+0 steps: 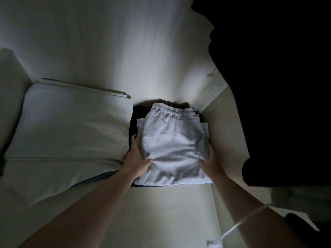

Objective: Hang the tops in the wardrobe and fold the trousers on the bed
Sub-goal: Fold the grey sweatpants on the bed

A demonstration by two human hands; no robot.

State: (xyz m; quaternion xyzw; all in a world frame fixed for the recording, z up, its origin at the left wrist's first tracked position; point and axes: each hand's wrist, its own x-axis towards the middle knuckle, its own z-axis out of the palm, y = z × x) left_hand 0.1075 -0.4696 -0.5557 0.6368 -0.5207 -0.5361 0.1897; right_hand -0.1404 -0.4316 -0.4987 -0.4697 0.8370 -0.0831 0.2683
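pale grey folded trousers (172,147), elastic waistband away, edges pinched by both hands (137,162)

Two bare forearms enter from bottom edge, no sleeves visible up to frame edge. Left hand (137,161) and right hand (212,162) bare: no gloves, no rings or watch visible. Wrists bare, no bands. Thin white cable (245,221) crosses over right forearm near elbow, running down toward small white piece at bottom edge. Dim light; finer detail unreadable.
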